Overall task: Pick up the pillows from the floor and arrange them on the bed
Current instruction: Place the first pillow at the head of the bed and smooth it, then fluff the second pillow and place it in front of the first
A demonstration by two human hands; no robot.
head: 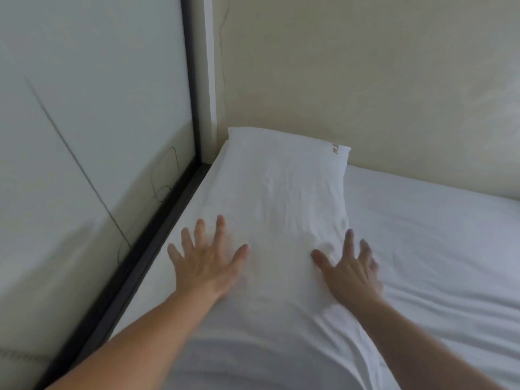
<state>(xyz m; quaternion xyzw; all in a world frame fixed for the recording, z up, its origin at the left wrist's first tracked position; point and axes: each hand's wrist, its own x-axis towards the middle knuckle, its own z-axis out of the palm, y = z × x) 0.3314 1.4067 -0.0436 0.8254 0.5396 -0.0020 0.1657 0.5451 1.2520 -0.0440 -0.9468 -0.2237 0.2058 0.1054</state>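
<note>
A white pillow [284,187] lies flat on the bed [436,249], its far end against the cream wall in the corner. Small gold lettering marks its far right corner. My left hand [205,260] rests palm down on the pillow's near left part, fingers spread, holding nothing. On the near right edge of the pillow lies my right hand [351,271], flat with fingers apart; its fingertips are blurred. Both forearms reach in from the bottom of the view. No floor or other pillow is visible.
A dark bed frame rail [146,260] runs diagonally along the bed's left side. Left of it stands a pale glossy panel [84,108]. The cream wall [365,66] closes the far side. The white sheet stretches to the right.
</note>
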